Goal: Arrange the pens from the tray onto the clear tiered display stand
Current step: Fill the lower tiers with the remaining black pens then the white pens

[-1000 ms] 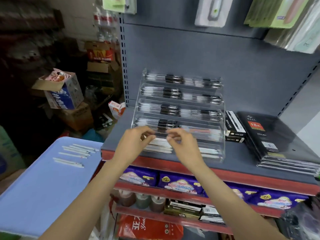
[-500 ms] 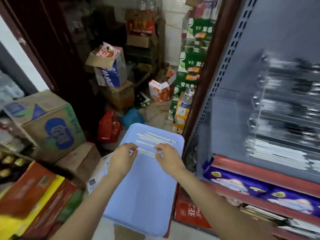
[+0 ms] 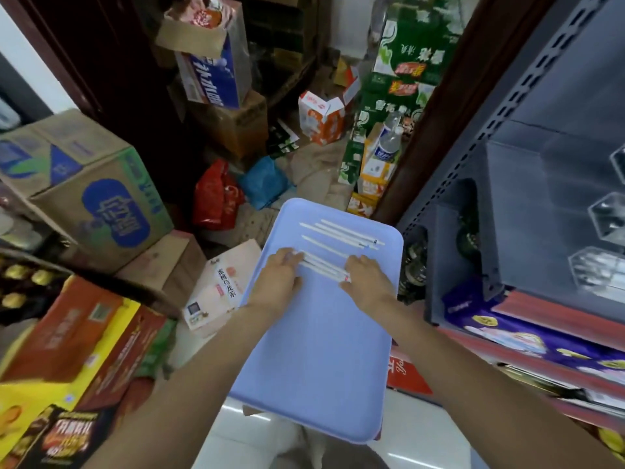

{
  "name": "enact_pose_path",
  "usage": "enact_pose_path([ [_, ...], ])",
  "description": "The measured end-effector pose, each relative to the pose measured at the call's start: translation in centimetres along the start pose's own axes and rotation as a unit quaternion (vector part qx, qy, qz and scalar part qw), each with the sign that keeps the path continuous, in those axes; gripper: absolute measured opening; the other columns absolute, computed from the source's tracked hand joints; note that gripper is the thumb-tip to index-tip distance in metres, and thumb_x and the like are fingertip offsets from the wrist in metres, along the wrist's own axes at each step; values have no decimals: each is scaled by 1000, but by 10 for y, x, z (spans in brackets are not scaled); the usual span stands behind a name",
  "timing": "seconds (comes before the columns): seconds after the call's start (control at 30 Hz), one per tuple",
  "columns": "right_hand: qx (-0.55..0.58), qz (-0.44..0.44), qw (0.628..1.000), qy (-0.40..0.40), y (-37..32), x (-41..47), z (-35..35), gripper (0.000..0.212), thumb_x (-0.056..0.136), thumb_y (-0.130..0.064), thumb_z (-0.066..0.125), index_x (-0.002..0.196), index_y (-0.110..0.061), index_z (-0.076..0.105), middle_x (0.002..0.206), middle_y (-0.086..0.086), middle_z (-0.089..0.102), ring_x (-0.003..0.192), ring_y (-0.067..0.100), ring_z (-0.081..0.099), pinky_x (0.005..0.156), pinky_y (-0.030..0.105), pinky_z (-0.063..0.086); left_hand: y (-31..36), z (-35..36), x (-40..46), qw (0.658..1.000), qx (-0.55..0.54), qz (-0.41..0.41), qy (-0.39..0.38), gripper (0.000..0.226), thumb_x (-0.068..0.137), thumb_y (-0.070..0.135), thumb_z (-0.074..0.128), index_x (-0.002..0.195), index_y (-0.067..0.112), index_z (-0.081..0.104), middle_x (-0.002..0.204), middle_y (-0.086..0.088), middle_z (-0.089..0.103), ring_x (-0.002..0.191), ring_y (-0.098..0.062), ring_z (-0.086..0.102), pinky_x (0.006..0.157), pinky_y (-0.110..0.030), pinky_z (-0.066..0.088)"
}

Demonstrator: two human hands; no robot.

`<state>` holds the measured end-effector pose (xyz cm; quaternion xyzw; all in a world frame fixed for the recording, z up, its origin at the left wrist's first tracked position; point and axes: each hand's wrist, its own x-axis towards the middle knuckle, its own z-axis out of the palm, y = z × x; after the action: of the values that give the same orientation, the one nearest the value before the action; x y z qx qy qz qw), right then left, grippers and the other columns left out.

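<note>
Below, both forearms reach forward over the blue tray (image 3: 314,350). The left hand (image 3: 279,282) and right hand (image 3: 367,282) lie palm-down at either end of a small bundle of white pens (image 3: 323,267), fingers curled onto it. More white pens (image 3: 341,233) lie loose just beyond. A pale carton (image 3: 216,289) beside the tray reads 蜜桃乌龙茶.

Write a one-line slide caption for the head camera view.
Both hands, left hand and right hand, gather white pens on the blue tray beside the store shelf.
</note>
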<state>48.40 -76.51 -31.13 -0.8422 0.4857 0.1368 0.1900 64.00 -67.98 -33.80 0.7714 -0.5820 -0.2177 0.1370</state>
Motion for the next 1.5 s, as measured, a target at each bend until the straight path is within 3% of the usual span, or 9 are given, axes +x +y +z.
enact_pose_path([
  [0.17, 11, -8, 999, -34, -6, -1, 2, 25, 99, -21, 41, 114, -1, 48, 122, 18, 51, 112, 36, 50, 80, 40, 43, 17, 2, -1, 959, -223, -145, 94, 10, 88, 15, 47, 79, 19, 51, 78, -5, 51, 69, -17, 52, 68, -22, 43],
  [0.27, 56, -8, 998, -15, -6, -5, 7, 23, 99, -17, 40, 110, 1, 49, 118, 21, 54, 111, 37, 51, 83, 41, 42, 20, 6, 1, 897, -372, -236, 32, 44, 88, 18, 61, 46, 22, 49, 45, 8, 52, 49, -11, 47, 59, -24, 40],
  [0.43, 104, -23, 994, -13, -8, -19, 9, 14, 100, -20, 39, 97, -8, 45, 111, 23, 53, 103, 38, 52, 71, 35, 31, 40, 1, 3, 799, -530, -283, -13, 31, 89, 33, 60, 72, 8, 62, 68, -8, 64, 60, -19, 60, 57, -24, 48],
  [0.6, 170, -52, 984, -16, -10, -39, -2, 11, 98, -21, 45, 94, -11, 43, 104, 21, 56, 96, 37, 57, 73, 38, 40, 63, -6, -4, 745, -617, -253, 3, 25, 95, 22, 51, 85, 2, 62, 85, -10, 68, 73, -16, 65, 63, -21, 52],
  [0.77, 261, -73, 963, 0, 6, -76, -57, 31, 87, -32, 64, 108, -12, 50, 108, 8, 61, 94, 23, 58, 71, 31, 42, 104, -42, -13, 790, -591, -139, 88, 24, 97, 16, 45, 78, 9, 58, 73, -4, 68, 69, -18, 68, 69, -33, 56],
  [0.97, 408, -98, 879, 227, 58, -123, -129, 16, 93, -25, 56, 108, -21, 57, 83, -10, 60, 78, 9, 60, 69, 23, 46, 184, -72, -33, 911, -402, 67, 60, 26, 97, 24, 46, 81, 5, 55, 62, -7, 51, 41, -13, 39, 45, -24, 35],
  [1.13, 519, -113, 800, 281, 148, -173, -165, 16, 88, -7, 62, 77, -19, 64, 65, -1, 62, 53, 1, 58, 54, 18, 47, 289, -67, -49, 907, -377, 187, 23, 21, 95, 23, 51, 76, 30, 57, 59, 2, 63, 38, -16, 42, 39, -22, 36],
  [1.3, 594, -73, 723, 346, 254, -222, -174, 15, 85, 1, 61, 76, -9, 65, 66, 8, 61, 49, 2, 59, 57, 14, 51, 372, -39, -49, 923, -330, 194, 35, 21, 87, 27, 64, 67, 19, 64, 54, 6, 63, 47, -12, 50, 49, -24, 40],
  [1.5, 609, -36, 710, 352, 358, -252, -169, 5, 85, -2, 63, 83, -6, 67, 77, 8, 67, 63, 7, 66, 68, 18, 56, 452, 3, -46, 937, -293, 183, 56, 5, 84, 24, 68, 82, 24, 73, 66, -5, 61, 57, -13, 47, 48, -15, 32],
])
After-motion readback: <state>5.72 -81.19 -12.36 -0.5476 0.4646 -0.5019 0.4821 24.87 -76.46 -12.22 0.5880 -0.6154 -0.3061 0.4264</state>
